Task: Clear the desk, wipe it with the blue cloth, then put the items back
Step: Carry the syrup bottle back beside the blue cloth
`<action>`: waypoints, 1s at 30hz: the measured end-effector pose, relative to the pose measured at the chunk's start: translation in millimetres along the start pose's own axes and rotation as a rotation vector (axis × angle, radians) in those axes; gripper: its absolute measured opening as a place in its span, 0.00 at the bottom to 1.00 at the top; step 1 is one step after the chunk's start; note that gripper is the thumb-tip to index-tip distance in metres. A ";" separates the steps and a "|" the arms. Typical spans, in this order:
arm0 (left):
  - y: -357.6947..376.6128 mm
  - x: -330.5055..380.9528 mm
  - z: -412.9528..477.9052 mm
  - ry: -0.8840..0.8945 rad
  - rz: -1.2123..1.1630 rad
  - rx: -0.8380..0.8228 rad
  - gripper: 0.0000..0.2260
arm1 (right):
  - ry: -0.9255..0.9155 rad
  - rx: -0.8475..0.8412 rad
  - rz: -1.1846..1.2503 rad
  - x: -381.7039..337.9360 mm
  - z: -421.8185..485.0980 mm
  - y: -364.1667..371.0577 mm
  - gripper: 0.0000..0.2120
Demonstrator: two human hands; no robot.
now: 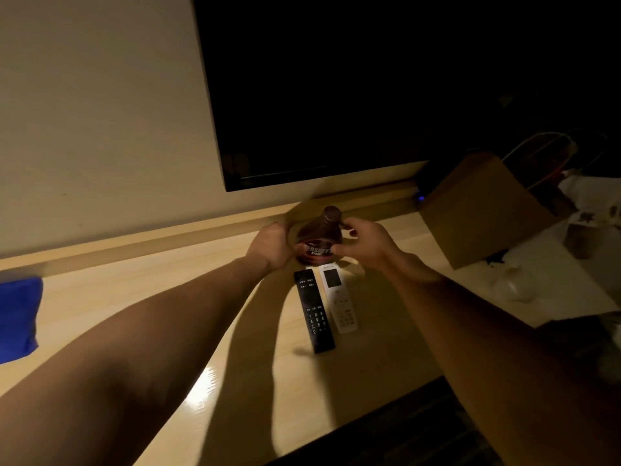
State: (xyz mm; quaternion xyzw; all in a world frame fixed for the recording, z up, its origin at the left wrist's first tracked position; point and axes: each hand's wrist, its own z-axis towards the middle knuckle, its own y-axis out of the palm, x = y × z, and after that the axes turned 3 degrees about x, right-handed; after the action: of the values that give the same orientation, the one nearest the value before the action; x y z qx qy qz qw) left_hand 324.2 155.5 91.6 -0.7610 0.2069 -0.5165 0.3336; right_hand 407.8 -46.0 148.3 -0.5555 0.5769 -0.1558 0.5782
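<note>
A brown syrup bottle (pixel 319 240) stands upright on the light wooden desk (pixel 168 314), below the dark screen. My left hand (pixel 270 245) wraps its left side. My right hand (pixel 364 242) touches its right side with thumb and fingers curled around it. In front of the bottle lie a black remote (pixel 314 311) and a white remote (pixel 339 302), side by side. The blue cloth (pixel 18 319) lies at the desk's far left edge.
A large dark screen (pixel 336 95) hangs on the wall above the desk. A brown cardboard box (pixel 484 210) stands at the right, with cables, a cup and crumpled plastic beyond it. The desk's front edge runs diagonally at bottom right.
</note>
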 end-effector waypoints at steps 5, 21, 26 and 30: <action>7.5 -0.1 9.9 0.033 -0.116 0.013 0.22 | -0.024 -0.047 0.055 1.8 9.4 0.5 0.22; -31.3 -43.7 -14.1 0.077 -0.131 0.094 0.19 | -0.074 -0.036 0.025 -56.9 11.2 25.6 0.21; -75.8 -80.5 -41.1 0.055 -0.137 0.161 0.19 | -0.113 -0.048 0.034 -114.3 5.7 50.4 0.20; -115.1 -119.8 -65.1 -0.014 -0.130 0.187 0.19 | -0.185 -0.042 -0.016 -166.9 1.3 79.2 0.23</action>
State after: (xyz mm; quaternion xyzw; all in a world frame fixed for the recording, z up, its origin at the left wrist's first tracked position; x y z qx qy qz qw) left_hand 215.0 295.0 112.9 -0.7418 0.1057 -0.5490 0.3703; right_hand 324.7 118.1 165.3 -0.5841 0.5197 -0.0963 0.6160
